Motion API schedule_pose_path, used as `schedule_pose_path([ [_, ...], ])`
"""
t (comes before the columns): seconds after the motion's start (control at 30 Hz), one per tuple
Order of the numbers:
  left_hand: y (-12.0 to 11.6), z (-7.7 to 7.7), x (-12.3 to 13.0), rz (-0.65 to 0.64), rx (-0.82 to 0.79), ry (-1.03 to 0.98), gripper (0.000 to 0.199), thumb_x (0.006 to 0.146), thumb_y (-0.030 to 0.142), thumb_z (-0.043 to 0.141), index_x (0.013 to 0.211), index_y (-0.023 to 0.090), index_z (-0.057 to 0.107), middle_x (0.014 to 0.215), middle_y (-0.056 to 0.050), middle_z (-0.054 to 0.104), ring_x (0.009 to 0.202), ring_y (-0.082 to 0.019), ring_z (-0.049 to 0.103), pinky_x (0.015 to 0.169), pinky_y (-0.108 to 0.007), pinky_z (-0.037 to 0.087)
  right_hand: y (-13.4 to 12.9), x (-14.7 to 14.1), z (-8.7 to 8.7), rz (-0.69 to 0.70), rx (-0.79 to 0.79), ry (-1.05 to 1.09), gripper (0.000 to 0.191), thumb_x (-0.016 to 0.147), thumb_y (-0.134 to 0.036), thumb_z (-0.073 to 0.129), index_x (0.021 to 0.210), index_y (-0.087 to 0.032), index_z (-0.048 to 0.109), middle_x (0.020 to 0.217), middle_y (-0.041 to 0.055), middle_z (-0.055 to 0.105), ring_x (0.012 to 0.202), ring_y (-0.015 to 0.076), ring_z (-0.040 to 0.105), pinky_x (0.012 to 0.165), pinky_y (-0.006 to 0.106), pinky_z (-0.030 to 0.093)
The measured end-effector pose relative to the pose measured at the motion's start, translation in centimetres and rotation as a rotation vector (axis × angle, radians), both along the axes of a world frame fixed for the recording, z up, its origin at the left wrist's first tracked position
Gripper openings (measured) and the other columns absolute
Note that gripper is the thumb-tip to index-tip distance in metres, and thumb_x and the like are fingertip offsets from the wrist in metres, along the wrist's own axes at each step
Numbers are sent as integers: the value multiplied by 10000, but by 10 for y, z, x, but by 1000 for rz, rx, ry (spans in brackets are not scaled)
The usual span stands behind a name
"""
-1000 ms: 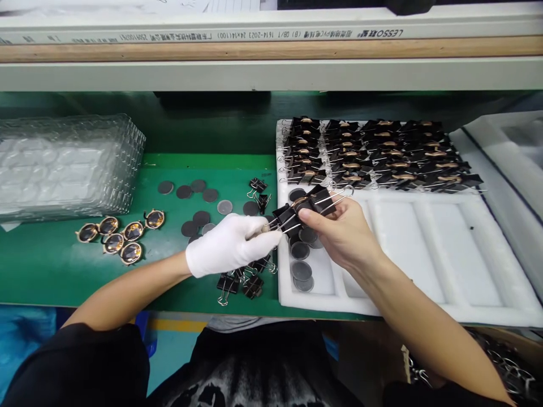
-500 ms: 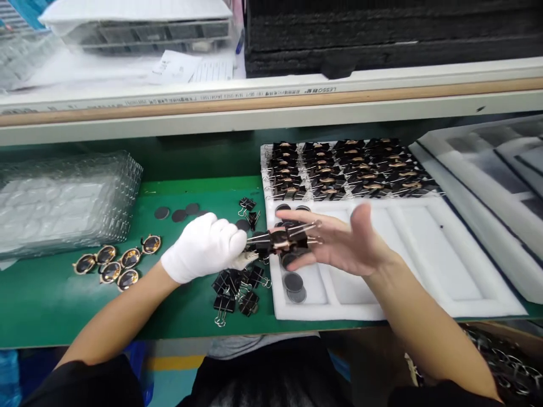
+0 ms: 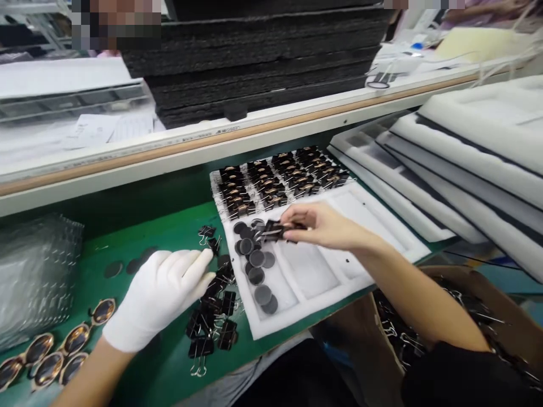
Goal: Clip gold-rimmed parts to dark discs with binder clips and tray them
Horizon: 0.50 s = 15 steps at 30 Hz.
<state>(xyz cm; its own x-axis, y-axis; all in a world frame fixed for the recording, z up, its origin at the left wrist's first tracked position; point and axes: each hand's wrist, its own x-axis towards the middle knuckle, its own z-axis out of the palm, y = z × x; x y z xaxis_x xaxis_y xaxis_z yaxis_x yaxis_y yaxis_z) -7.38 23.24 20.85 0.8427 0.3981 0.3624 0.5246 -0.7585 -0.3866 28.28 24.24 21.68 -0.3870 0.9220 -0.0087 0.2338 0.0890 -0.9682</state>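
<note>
My bare right hand [image 3: 318, 225] grips a part clamped by black binder clips [image 3: 278, 229] with wire handles, held above the white foam tray [image 3: 311, 268]. The clips partly cover the part between them. Round dark lens-like discs [image 3: 257, 259] lie in the tray's left compartment, just below that hand. My left hand [image 3: 159, 297], in a white glove, is held over the green table with thumb and forefinger apart and nothing seen between them. Beside its fingertips is a heap of loose black binder clips [image 3: 214, 316]. Sunglasses-like round frames with dark lenses [image 3: 48, 364] lie at lower left.
Rows of clamped gold-and-black parts [image 3: 271, 181] fill the tray's far end. Stacked foam trays [image 3: 441, 164] lean at the right. Clear plastic trays [image 3: 38, 282] are piled at the left. A cardboard box of binder clips [image 3: 449, 316] stands below the table edge. A shelf edge [image 3: 190, 150] crosses behind.
The left hand has let go of the clamped part, which the right hand now holds over the tray. The right fingers have closed. The view has swung to the right.
</note>
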Motion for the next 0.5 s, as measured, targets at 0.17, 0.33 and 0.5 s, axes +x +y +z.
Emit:
schedule_pose_path([
  [0.17,6,-7,-5,-13,-89,27,262,980,298,621,1193,149,590,1042,-111,761,799,-260,704,697,-408,484,39,138,19,-171,413,-646,324,814,-509,734,934,-209,759,1018,96,736,959,272,686,943,458,520],
  [0.33,8,-11,-5,-23,-144,16,262,993,311,596,1212,167,588,1075,-116,763,827,-274,706,736,-423,493,62,229,-13,-216,409,-897,511,731,-713,713,882,-241,839,1074,131,691,991,324,647,965,500,497],
  [0.5,10,-11,-7,-24,-146,-4,257,995,298,582,1219,173,596,1072,-122,762,827,-279,700,738,-422,491,61,240,-56,-283,475,-836,610,796,-774,616,962,-234,845,1051,148,652,1024,330,620,979,519,492],
])
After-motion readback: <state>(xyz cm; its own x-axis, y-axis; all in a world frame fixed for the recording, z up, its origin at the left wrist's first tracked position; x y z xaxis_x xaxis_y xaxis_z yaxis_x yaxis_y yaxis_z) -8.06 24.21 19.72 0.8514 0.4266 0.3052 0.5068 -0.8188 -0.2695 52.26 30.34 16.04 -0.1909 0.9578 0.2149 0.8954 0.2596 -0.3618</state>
